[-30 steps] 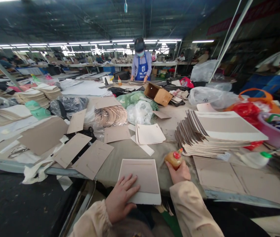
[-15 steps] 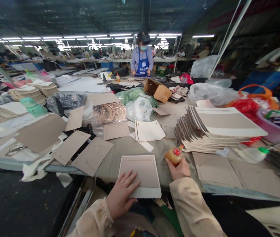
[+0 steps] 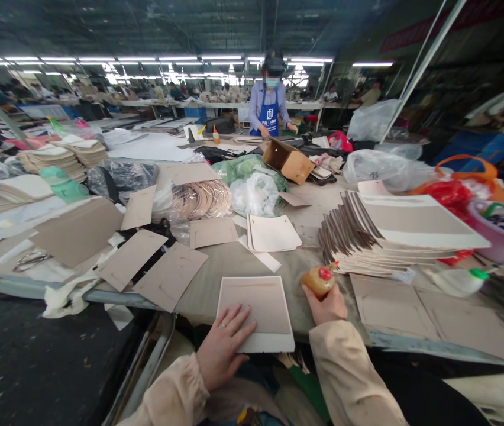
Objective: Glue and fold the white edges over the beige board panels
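My left hand [image 3: 229,337] lies flat with spread fingers on a grey-brown panel [image 3: 263,302]. Under that panel is a slightly larger white sheet [image 3: 274,343], its border showing around the sides and its lower edge at the table's front. A brownish line of what looks like glue runs across the panel's top. To the right, my right hand [image 3: 329,306] is wrapped round a glue bottle [image 3: 316,283] of yellowish-brown content, its red-and-orange tip pointing up and to the right. The bottle is held beside the panel, apart from it.
A fanned stack of panels [image 3: 412,222] stands at the right, beyond flat grey pieces [image 3: 394,305]. White cards [image 3: 274,232] lie ahead. Loose panels [image 3: 172,278] lie left. A cardboard box [image 3: 288,161] and plastic bags [image 3: 256,195] sit farther back. A co-worker [image 3: 270,103] stands across the table.
The whole view has shifted slightly, so things appear a little to the right. Both hands keep their places and holds. The co-worker's hand on the right has moved outward.
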Action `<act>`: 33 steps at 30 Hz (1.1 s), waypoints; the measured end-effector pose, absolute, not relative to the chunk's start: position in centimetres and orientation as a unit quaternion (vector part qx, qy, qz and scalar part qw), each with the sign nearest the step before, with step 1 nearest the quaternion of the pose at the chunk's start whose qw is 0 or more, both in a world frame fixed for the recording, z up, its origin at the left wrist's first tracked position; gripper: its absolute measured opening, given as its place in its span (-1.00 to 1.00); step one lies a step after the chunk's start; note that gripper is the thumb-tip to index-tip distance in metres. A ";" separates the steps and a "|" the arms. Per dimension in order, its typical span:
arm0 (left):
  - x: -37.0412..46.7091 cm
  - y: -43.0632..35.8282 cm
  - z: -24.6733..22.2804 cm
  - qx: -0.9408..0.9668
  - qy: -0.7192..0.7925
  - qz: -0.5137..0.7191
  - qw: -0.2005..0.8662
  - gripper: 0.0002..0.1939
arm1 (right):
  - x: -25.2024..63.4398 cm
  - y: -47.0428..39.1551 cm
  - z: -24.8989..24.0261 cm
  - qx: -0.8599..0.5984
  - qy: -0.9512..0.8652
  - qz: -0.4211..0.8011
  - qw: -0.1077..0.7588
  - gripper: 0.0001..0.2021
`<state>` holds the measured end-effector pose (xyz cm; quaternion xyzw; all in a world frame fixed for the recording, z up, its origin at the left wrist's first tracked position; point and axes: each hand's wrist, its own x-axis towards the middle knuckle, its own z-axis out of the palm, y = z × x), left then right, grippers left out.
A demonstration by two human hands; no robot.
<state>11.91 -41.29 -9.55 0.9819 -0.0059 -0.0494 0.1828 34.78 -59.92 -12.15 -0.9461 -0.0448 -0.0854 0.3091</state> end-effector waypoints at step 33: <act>12.8 -41.4 -9.5 0.977 0.001 0.036 0.210 -0.30 | 35.4 -59.7 -12.0 -0.943 -0.040 -0.072 0.322 -0.25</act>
